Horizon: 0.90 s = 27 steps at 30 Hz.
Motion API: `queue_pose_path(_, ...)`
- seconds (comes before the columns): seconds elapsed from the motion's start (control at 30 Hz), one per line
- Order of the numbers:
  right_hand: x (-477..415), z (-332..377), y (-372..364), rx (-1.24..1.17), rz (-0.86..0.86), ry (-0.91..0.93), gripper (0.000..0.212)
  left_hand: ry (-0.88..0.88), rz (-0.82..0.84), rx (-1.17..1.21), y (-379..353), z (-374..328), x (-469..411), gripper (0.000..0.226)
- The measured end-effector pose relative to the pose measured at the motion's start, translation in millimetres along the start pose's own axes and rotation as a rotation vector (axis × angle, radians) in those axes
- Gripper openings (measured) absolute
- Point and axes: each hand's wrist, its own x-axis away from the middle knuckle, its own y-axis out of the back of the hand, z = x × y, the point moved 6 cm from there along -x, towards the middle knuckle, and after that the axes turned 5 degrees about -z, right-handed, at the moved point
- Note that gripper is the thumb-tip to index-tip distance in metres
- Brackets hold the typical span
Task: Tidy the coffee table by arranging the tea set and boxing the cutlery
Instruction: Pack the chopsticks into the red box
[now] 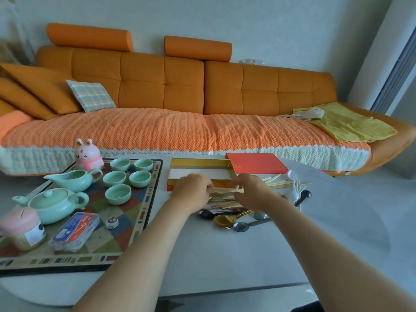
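A pale green tea set stands on a patterned mat: a teapot, a pitcher and several cups. An open gold-lined box lies beyond my hands, its red lid beside it on the right. My left hand and my right hand both grip a bundle of wooden sticks just in front of the box. More sticks lie to the right. Several metal spoons lie nearer to me.
A pink rabbit figure, a pink-lidded jar, a blue and red packet and a small round tin share the mat. White plastic spoons lie at the right. An orange sofa runs behind the table.
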Motion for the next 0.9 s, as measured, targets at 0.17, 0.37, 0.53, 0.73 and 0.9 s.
queue_pose_path(0.17,-6.6,-2.1,5.4,0.012,-0.109,-0.018,0.034,0.137,-0.143,0.086,27.5,32.9,-5.8,0.023)
queue_pose_path(0.37,-24.8,1.7,5.4,-0.033,-0.233,0.039,0.029,0.234,-0.227,0.100,35.5,71.8,-6.0,0.020)
queue_pose_path(0.53,-42.2,8.1,-2.6,-0.013,-0.265,0.032,0.028,0.105,-0.226,-0.064,27.7,65.3,-7.6,0.037)
queue_pose_path(0.73,-55.0,6.2,-20.4,0.040,-0.111,-0.110,0.037,0.033,0.013,-0.064,4.3,51.5,-6.4,0.042)
queue_pose_path(0.9,-50.0,7.2,-22.4,-0.056,0.003,-0.125,0.040,0.017,0.093,-0.149,-1.8,49.7,-9.5,0.046)
